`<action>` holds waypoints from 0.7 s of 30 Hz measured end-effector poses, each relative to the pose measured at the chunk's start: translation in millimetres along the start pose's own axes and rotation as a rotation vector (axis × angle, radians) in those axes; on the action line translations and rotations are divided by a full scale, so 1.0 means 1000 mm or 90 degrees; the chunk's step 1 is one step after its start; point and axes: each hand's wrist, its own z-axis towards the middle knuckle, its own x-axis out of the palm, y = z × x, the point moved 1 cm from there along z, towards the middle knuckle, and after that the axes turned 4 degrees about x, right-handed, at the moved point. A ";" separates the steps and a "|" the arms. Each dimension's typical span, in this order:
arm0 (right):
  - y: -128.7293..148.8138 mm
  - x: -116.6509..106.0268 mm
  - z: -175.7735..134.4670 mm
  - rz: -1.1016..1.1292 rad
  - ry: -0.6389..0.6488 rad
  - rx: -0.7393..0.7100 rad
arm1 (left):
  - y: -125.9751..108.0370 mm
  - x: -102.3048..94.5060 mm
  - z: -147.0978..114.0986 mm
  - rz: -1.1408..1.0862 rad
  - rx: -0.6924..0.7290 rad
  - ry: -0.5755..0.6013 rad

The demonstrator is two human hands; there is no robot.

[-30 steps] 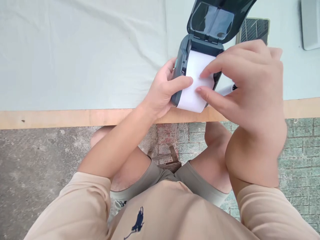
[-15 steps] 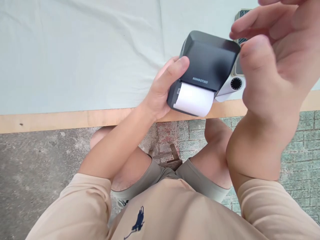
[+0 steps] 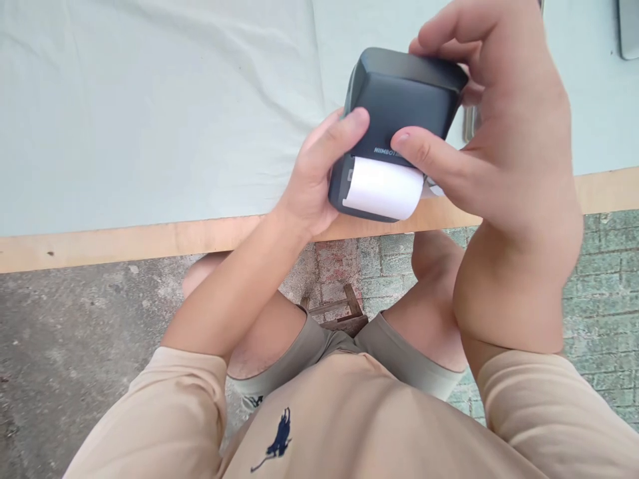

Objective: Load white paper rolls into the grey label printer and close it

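Note:
A black NIIMBOT label printer (image 3: 407,100) is held tilted above the table's near edge. White label paper (image 3: 384,188) curves across the opening in its lower part. My left hand (image 3: 317,173) grips the printer's left side, thumb on the front face and the other fingers hidden behind it. On the right, my right hand (image 3: 514,126) has its thumb pressed on the front near the lettering. Its other fingers curl around the top right corner, partly out of sight.
Pale cloth (image 3: 150,113) covers the table, which has a bare wooden edge (image 3: 124,239). Behind my right hand, a small metallic-edged object (image 3: 470,124) is mostly hidden. A grey flat item (image 3: 630,30) lies at the upper right. A wooden stool (image 3: 352,319) shows between my legs.
My right hand has moved from beside the printer onto it, closing thumb and fingers around its right side. The printer has shifted slightly left and up in view.

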 end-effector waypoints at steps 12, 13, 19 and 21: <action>-0.002 -0.004 -0.008 -0.027 -0.086 -0.037 | 0.001 -0.019 0.012 -0.027 0.020 -0.087; -0.003 -0.003 -0.006 -0.021 -0.066 -0.050 | 0.001 -0.020 0.011 -0.030 0.022 -0.097; -0.003 0.003 -0.003 0.075 -0.059 -0.058 | -0.004 -0.016 0.007 -0.044 -0.001 -0.104; -0.002 0.001 -0.005 0.101 -0.181 -0.002 | -0.005 -0.016 0.007 -0.038 -0.019 -0.120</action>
